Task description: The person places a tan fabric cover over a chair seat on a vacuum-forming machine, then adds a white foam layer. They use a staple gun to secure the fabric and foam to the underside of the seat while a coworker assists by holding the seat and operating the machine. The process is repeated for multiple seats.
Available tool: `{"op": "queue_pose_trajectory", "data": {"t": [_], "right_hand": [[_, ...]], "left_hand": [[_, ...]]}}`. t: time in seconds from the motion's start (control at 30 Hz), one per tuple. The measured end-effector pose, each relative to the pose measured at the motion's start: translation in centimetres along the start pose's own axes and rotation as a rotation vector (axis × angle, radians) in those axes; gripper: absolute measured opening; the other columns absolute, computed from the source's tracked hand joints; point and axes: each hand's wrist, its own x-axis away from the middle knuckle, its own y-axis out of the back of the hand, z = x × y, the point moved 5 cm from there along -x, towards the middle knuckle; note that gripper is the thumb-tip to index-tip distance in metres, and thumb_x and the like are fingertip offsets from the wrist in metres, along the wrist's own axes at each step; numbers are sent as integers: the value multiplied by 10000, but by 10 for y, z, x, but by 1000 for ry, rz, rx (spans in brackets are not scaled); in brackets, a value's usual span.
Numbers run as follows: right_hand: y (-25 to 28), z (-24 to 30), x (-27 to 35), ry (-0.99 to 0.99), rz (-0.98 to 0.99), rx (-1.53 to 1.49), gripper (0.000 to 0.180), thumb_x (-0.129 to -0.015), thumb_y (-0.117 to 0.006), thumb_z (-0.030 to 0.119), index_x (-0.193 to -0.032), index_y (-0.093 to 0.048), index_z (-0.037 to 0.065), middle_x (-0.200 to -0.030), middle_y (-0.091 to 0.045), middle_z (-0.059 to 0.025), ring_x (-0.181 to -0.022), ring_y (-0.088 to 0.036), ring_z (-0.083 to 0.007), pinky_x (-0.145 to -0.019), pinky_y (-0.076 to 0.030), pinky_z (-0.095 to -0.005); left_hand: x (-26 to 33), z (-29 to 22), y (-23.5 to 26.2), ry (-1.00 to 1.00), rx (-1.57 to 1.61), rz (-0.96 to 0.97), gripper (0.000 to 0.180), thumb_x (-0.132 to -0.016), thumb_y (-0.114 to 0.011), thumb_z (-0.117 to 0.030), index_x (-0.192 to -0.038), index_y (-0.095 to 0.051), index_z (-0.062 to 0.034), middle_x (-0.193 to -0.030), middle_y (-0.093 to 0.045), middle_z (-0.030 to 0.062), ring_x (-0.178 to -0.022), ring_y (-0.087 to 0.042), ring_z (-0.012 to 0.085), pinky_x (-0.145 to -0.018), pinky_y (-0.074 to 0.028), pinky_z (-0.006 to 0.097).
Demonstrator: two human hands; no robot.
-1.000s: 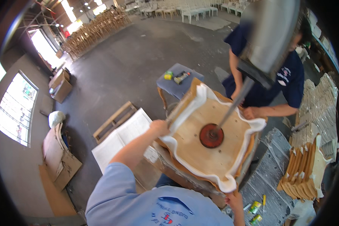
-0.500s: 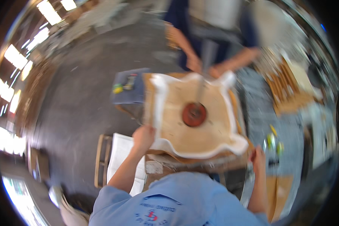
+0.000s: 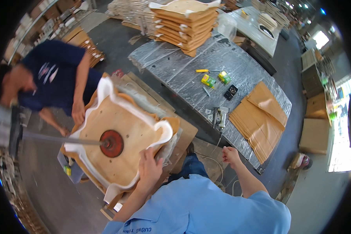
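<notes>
My left hand (image 3: pixel 150 167) lies with its fingers extended on the near edge of a wooden seat panel (image 3: pixel 124 113). White padding (image 3: pixel 165 134) wraps the panel's rim, and tan covering material (image 3: pixel 175 124) shows outside it. A round red pad (image 3: pixel 112 143) on a metal rod (image 3: pixel 62 137) rests against the panel's middle. My right hand (image 3: pixel 231 155) is in the air by the near edge of the plastic-covered table, its fingers curled in; whether anything is inside them is hidden. Closest to it on that table are a staple gun (image 3: pixel 221 117) and a stack of tan sheets (image 3: pixel 257 121).
A co-worker in dark blue (image 3: pixel 58 74) has a hand (image 3: pixel 78 112) at the panel's far edge. On the table (image 3: pixel 171 66) lie green-yellow boxes (image 3: pixel 208 81), a black item (image 3: pixel 231 92) and a pile of padded tan pieces (image 3: pixel 185 27). A hose (image 3: pixel 221 165) hangs from the staple gun.
My view has swung to the right, bringing the table more fully into sight. My left hand has shifted along the panel's near edge; my right hand has moved away from the panel toward the table.
</notes>
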Motion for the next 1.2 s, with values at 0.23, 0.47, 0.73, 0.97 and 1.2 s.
{"op": "queue_pose_trajectory", "data": {"t": [0.23,0.47,0.73,0.97,1.2], "right_hand": [[39,16,-162,43,-180,263,294,-997,-685,336,-921,-703,53,-788,-699,-81,-639,-672,-174,-580,-553,-358],[43,42,-291,-11,-372,641,564,-865,-759,377,-1331,-667,72,-1288,-720,-218,-1236,-672,-394,-1057,-522,-473],[40,54,-336,-89,-430,524,634,-776,-823,262,-1306,-588,6,-1247,-701,-278,-1207,-671,-434,-1053,-530,-477],[14,68,-281,108,-394,359,573,-713,-793,199,-1195,-547,11,-1139,-716,-242,-1104,-695,-434,-954,-536,-486],[25,66,-180,329,-372,195,586,-684,-874,234,-1131,-564,17,-1002,-691,-168,-949,-685,-317,-863,-539,-426]], "left_hand": [[-27,2,-5,204,-145,142,259,-909,-781,-161,-1107,-676,-30,-987,-589,193,-939,-640,418,-810,-524,510],[-36,-17,-9,396,-262,202,225,-925,-742,-112,-1125,-705,-16,-1027,-578,174,-937,-629,373,-831,-517,469],[-34,-23,-16,465,-275,153,257,-911,-725,-80,-1160,-695,-21,-1090,-561,176,-1021,-602,370,-904,-496,457],[-20,-18,-12,401,-192,127,263,-921,-713,-62,-1179,-691,-13,-1106,-564,188,-1052,-597,375,-936,-490,456],[3,-3,3,216,-12,155,334,-943,-710,-83,-1269,-675,-18,-1252,-588,227,-1077,-639,395,-931,-544,439]]}}
